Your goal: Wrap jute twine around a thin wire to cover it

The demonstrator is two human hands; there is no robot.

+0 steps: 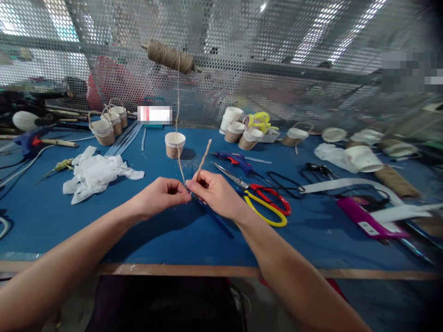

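Note:
Twine (177, 106) runs down from a spool (169, 56) on the mesh to my two hands, which meet above the blue table. My left hand (166, 197) pinches the twine near its lower part, fingers closed. Between the thumb and fingers of my right hand (214, 191) is a short twine-wrapped stick (204, 157), its upper end pointing up and away. The hands nearly touch, and the exact contact of twine and stick is partly covered by fingers. Just beyond them stands a small white cup with a twine-wrapped lower half (175, 146).
Scissors (259, 196) and a blue glue gun (238, 162) lie right of my hands. Crumpled white fabric (98, 174) is at left. Handled cups (104, 133) stand back left, more cups (251, 138) back right. A purple object (370, 219) and white strips lie far right.

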